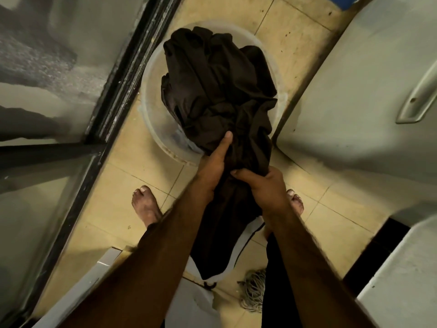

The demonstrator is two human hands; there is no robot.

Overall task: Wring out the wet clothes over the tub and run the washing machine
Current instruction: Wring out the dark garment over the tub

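1. Floor (132,162): stained beige tiles in a narrow passage; the person stands on it barefoot.
2. Side boundaries: a dark-framed glass door (113,91) runs along the left. A white appliance (343,102) with a curved handle (418,95) stands on the right, and a second white unit (402,268) stands nearer the person.
3. Tub (151,102): round, translucent plastic, set on the floor between the door and the appliance. Something bluish shows at its near wall; what it is cannot be told.
4. Dark cloth (212,91): a bunched mass held over the tub, hiding most of its opening.
5. Left hand (212,164): grip closed round the cloth's gathered neck, thumb lying along the fabric.
6. Right hand (267,188): grip closed round the same neck, just beside the left hand.
7. Mop head (251,290): grey strands on the floor near the feet.
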